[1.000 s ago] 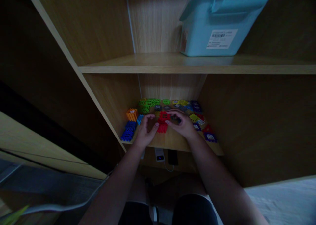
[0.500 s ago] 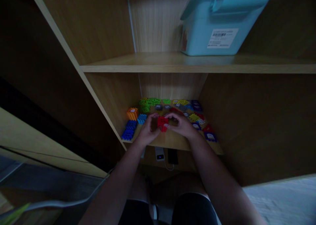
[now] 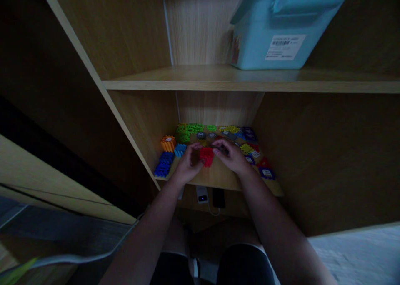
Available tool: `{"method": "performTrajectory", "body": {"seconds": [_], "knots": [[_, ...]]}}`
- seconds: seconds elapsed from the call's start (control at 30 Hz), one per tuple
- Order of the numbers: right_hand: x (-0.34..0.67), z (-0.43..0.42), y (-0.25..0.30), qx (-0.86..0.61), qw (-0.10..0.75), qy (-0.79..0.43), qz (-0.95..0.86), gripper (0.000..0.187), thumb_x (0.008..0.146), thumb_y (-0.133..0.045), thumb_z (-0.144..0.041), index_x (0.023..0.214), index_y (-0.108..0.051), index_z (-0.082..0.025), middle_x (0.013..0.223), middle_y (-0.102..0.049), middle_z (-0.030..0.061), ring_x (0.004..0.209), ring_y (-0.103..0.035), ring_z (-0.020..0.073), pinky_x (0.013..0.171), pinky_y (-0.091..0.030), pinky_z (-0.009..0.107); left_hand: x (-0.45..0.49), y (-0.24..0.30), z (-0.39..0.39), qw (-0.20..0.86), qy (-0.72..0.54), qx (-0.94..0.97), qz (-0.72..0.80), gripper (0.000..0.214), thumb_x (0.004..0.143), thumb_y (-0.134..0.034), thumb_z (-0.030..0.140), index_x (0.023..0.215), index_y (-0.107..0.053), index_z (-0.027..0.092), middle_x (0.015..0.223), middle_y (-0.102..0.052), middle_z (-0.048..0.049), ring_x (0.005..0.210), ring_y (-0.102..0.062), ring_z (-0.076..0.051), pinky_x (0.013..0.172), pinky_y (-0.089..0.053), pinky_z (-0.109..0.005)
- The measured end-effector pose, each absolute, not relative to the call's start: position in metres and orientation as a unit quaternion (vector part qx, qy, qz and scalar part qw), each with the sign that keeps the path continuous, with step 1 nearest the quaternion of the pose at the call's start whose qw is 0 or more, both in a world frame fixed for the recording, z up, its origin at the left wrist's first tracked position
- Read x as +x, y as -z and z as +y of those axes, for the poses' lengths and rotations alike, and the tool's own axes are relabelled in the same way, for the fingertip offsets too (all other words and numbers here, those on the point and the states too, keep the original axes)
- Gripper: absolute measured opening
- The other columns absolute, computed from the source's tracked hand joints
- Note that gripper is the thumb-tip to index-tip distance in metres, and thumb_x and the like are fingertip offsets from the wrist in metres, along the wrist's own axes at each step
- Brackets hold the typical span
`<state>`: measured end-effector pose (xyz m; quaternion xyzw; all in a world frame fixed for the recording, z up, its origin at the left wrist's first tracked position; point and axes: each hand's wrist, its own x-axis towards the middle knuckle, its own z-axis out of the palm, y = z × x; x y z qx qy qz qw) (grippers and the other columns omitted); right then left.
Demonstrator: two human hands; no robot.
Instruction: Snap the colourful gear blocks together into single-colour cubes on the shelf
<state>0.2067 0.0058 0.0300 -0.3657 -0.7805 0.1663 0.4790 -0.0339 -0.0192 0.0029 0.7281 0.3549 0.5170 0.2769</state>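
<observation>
A red interlocking plastic block, with notched edges and a boxy shape, is held just above the lower shelf board. My left hand is closed on its left side, thumb at the lower front. To the right, my right hand has its thumb and curved fingers apart, with the thumb tip by the block's upper right edge. Left of my hands are a light blue block, an orange box-shaped block and dark blue pieces.
Green pieces lie at the back left. Yellow pieces and purple pieces are spread at the right. A blue lidded bin stands on the upper shelf. Below are a white device and a black phone-like slab.
My right thumb has moved up and back from the front of the red block. The block now shows more of its front face; my left hand keeps its grip.
</observation>
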Motion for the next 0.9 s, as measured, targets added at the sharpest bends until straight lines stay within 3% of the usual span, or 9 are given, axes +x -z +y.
{"method": "performTrajectory", "body": {"seconds": [0.1,0.23,0.43,0.63,0.9], "knots": [[0.216,0.017,-0.024,-0.467,0.539,-0.053,-0.699,0.028,0.109,-0.052,-0.045,0.106,-0.071,-0.025,0.105,-0.077,0.0093,0.098,-0.072,0.0279,0.093,-0.058,0.045,-0.034,-0.001,-0.019,0.272,-0.517,0.727,0.36,0.057,0.096,-0.075,0.027,0.147,-0.05,0.026,0.145,-0.066,-0.0135,0.141,-0.061,-0.03,0.127,-0.044,-0.06],[0.226,0.032,-0.008,-0.573,0.467,0.066,-0.67,0.026,0.103,-0.053,-0.034,0.108,-0.073,-0.019,0.108,-0.078,0.0167,0.107,-0.07,0.0357,0.105,-0.054,0.057,-0.034,0.0,-0.019,0.276,-0.52,0.725,0.357,0.059,0.096,-0.076,0.028,0.149,-0.05,0.027,0.146,-0.066,-0.0137,0.142,-0.062,-0.03,0.126,-0.046,-0.058],[0.224,0.038,0.012,-0.639,0.383,0.067,-0.664,0.021,0.093,-0.07,-0.037,0.106,-0.076,-0.022,0.105,-0.079,0.0165,0.111,-0.071,0.0379,0.101,-0.057,0.057,-0.034,0.001,-0.018,0.277,-0.516,0.729,0.354,0.057,0.097,-0.074,0.029,0.148,-0.049,0.025,0.147,-0.065,-0.0152,0.142,-0.062,-0.03,0.126,-0.047,-0.058],[0.225,0.038,0.008,-0.684,0.322,0.049,-0.652,0.018,0.094,-0.07,-0.037,0.1,-0.078,-0.022,0.107,-0.079,0.0187,0.113,-0.072,0.0417,0.098,-0.056,0.059,-0.033,0.001,-0.018,0.277,-0.519,0.726,0.356,0.056,0.097,-0.074,0.029,0.147,-0.05,0.025,0.146,-0.066,-0.0143,0.141,-0.062,-0.03,0.126,-0.046,-0.057],[0.223,0.035,-0.007,-0.543,0.5,0.009,-0.674,0.036,0.097,-0.068,-0.051,0.115,-0.07,-0.02,0.112,-0.078,0.0165,0.105,-0.075,0.034,0.098,-0.06,0.052,-0.036,-0.009,-0.028,0.257,-0.513,0.726,0.378,0.047,0.104,-0.067,0.037,0.147,-0.05,0.027,0.149,-0.063,-0.013,0.144,-0.059,-0.03,0.128,-0.043,-0.058]]}}
